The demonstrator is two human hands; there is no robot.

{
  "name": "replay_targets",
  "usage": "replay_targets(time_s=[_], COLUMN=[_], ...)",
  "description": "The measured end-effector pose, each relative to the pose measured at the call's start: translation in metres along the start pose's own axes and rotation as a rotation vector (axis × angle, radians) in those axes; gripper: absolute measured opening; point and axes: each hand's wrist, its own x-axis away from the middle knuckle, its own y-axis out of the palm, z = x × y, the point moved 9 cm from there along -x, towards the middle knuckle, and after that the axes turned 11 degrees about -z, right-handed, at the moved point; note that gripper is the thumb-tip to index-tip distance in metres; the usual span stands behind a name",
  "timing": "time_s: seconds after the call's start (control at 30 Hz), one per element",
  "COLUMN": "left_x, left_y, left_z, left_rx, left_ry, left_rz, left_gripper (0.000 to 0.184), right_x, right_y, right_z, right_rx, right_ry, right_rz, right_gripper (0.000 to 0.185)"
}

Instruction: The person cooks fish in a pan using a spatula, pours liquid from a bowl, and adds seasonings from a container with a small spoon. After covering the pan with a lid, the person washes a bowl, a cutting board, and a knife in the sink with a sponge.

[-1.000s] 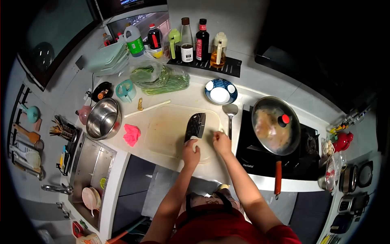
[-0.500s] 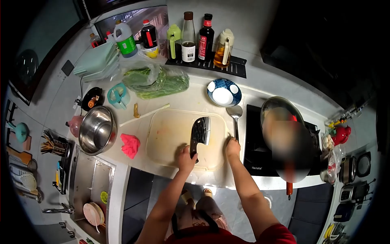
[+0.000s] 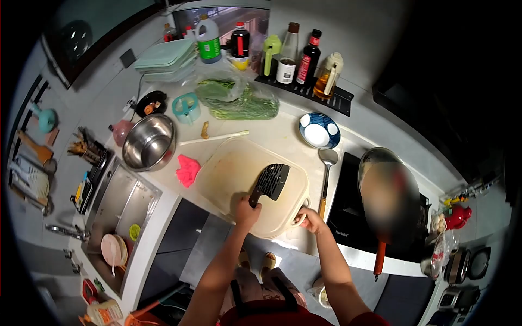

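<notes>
My left hand [image 3: 248, 212] is closed around the handle of a black cleaver [image 3: 271, 182], whose broad patterned blade lies over the cream cutting board [image 3: 231, 165]. At the board's right end, my right hand [image 3: 311, 220] has its fingers wrapped on the board's handle. The board sits at a slant on the counter, its near edge close to the counter's front. Beside its right end rests a spatula [image 3: 326, 174] with a wooden handle. A pink cloth [image 3: 187, 170] is just left of the board.
A lidded pan [image 3: 380, 157] stands on the black stove [image 3: 342, 217] at right. Behind the board are a blue bowl [image 3: 319, 131], a scallion stalk [image 3: 215, 137] and bagged greens [image 3: 239, 103]. A steel bowl [image 3: 149, 142] stands near the sink [image 3: 122, 204] at left.
The board has turned, its right end coming nearer the counter's front. My right hand has moved from beside the spatula onto the board's handle. The view has shifted.
</notes>
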Motion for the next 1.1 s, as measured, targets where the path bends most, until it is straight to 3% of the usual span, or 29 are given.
replay_targets(time_s=[0.07,0.2,0.3,0.57,0.8,0.97,1.1], left_x=[0.015,0.050,0.081,0.182,0.275,0.330,0.359], left_y=[-0.019,-0.071,-0.113,-0.215,-0.324,-0.392,-0.426], left_z=[-0.002,0.002,-0.004,-0.062,-0.146,-0.209,-0.265], left_rx=[0.048,0.024,-0.016,0.038,-0.044,-0.080,-0.034], left_ry=[-0.026,-0.030,0.077,0.003,-0.071,-0.233,-0.331], left_rz=[0.046,0.156,0.328,0.470,0.659,0.761,0.849], left_gripper=[0.028,0.029,0.029,0.036,0.032,0.032,0.035], right_x=[0.002,0.026,0.055,0.085,0.089,0.047,0.013], right_y=[0.030,0.076,0.104,0.171,0.314,0.407,0.479], right_z=[0.019,0.024,0.029,0.076,0.151,0.224,0.267], right_rx=[-0.074,-0.082,-0.107,-0.085,0.014,-0.002,-0.007], right_ry=[-0.038,-0.237,-0.304,-0.273,-0.189,-0.075,-0.008], right_rz=[-0.322,-0.290,-0.258,-0.363,-0.486,-0.581,-0.555], right_gripper=[0.014,0.021,0.019,0.024,0.019,0.021,0.005])
